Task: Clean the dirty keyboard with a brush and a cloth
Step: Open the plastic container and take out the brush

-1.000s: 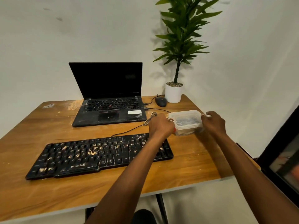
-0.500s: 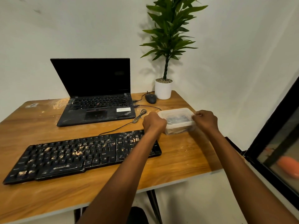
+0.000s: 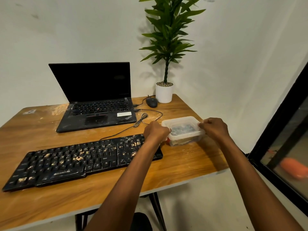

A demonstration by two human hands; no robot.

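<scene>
The left hand (image 3: pixel 155 131) and right hand (image 3: pixel 215 129) clasp the lidded container (image 3: pixel 183 121) between them, fingers (image 3: pixel 202 125) curled on its ends, beside the keyboard (image 3: pixel 83 160).

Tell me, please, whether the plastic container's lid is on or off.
On: the lid sits flat over the plastic container, whose contents show only blurred through it.

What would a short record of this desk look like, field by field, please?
keyboard: black, crumbs scattered across the keys
container: clear plastic, lid on, standing on the table right of the keyboard; contents unclear
left hand: grips the container's left side
right hand: grips its right rim
behind: open laptop, mouse, potted plant
</scene>
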